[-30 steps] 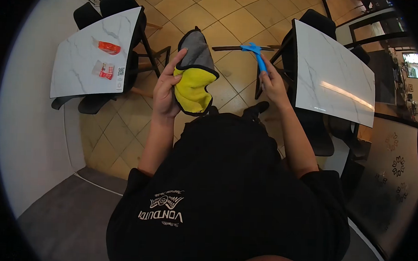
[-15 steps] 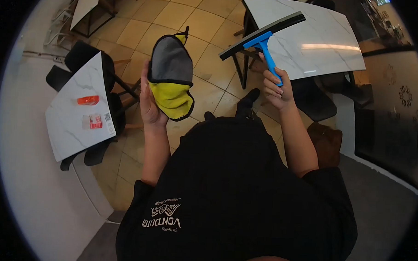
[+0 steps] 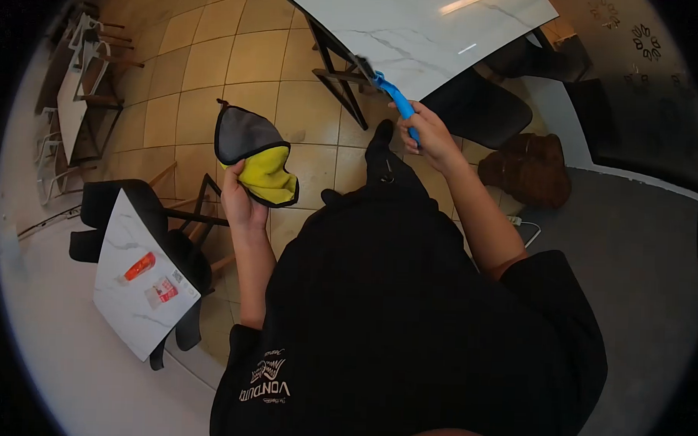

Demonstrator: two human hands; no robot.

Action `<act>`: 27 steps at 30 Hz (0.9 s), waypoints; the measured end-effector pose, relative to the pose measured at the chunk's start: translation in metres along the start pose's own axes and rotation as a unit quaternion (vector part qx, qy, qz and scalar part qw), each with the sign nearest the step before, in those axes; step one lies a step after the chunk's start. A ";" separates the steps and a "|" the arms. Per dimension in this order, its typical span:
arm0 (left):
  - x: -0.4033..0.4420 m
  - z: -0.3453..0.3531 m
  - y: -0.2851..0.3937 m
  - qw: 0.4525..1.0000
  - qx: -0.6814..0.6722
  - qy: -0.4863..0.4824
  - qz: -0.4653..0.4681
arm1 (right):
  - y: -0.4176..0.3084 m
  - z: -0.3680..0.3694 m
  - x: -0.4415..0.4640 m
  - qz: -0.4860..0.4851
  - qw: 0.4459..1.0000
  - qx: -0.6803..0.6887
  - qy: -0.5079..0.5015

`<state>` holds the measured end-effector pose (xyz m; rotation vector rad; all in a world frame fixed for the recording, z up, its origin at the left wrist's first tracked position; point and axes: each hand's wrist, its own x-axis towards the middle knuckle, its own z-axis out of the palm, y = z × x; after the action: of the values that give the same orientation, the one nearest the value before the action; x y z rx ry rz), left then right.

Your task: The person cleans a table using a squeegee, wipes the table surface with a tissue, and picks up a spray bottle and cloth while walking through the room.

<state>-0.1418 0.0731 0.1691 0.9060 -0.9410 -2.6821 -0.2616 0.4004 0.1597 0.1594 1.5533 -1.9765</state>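
A grey and yellow cleaning cloth [image 3: 262,169] with black edging is gripped in my left hand [image 3: 246,203], thumb on its yellow side, the other fingers hidden behind it. The fingers of my right hand [image 3: 430,136] wrap around the blue handle of a squeegee [image 3: 401,104]. Its dark blade is turned nearly edge-on to me and lies in view against the edge of a white marbled table [image 3: 401,35]; whether it touches the table I cannot tell.
At left, another marbled table [image 3: 123,302] carries an orange-red packet [image 3: 140,266] and a red and clear packet [image 3: 162,291]. Black chairs [image 3: 476,111] stand by the tables. A brown bag-like item [image 3: 526,170] rests at right, near a white power strip. Tiled floor [image 3: 254,69] runs ahead.
My view has turned to the right, closer to the big table. The squeegee has rotated from showing its full blade to nearly edge-on. The cloth has tilted and hangs more folded in my left hand.
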 end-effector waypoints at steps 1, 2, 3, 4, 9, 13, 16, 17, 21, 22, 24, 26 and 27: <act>0.007 0.004 -0.003 1.000 0.005 -0.001 -0.005 | -0.003 -0.012 0.005 -0.012 0.999 -0.013 0.039; 0.016 0.007 -0.006 1.000 0.011 0.000 -0.010 | -0.005 -0.027 0.010 -0.022 0.996 -0.027 0.077; 0.024 0.010 -0.011 1.000 0.015 0.003 -0.016 | -0.008 -0.042 0.015 -0.031 0.992 -0.043 0.115; 0.032 0.012 -0.016 1.000 0.019 0.007 -0.022 | -0.009 -0.057 0.021 -0.037 0.986 -0.060 0.151; 0.067 0.037 -0.031 0.996 0.039 0.065 -0.035 | -0.014 -0.132 0.080 -0.134 0.960 -0.170 0.177; 0.084 0.063 -0.044 0.991 0.052 0.098 -0.069 | -0.015 -0.186 0.146 -0.104 0.919 -0.317 0.210; 0.088 0.090 -0.050 0.987 0.065 0.123 -0.075 | -0.040 -0.191 0.186 -0.085 0.881 -0.417 0.207; 0.086 0.097 -0.052 0.985 0.071 0.137 -0.076 | -0.047 -0.186 0.199 -0.081 0.885 -0.413 0.200; 0.071 0.116 -0.059 0.978 0.080 0.179 -0.067 | -0.060 -0.165 0.267 -0.109 0.866 -0.481 0.082; 0.066 0.122 -0.058 0.978 0.082 0.181 -0.063 | -0.064 -0.159 0.282 -0.112 0.868 -0.478 0.079; 0.061 0.138 -0.058 0.975 0.080 0.202 -0.043 | -0.080 -0.149 0.314 -0.136 0.885 -0.442 0.060; 0.060 0.148 -0.059 0.976 0.081 0.201 -0.018 | -0.081 -0.146 0.352 -0.202 0.886 -0.410 0.080; 0.058 0.150 -0.059 0.977 0.078 0.196 -0.017 | -0.088 -0.144 0.364 -0.206 0.883 -0.413 0.082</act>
<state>-0.2747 0.1778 0.1971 1.4280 -1.0527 -2.3448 -0.6403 0.4014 0.0265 -0.3949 2.5655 -1.4109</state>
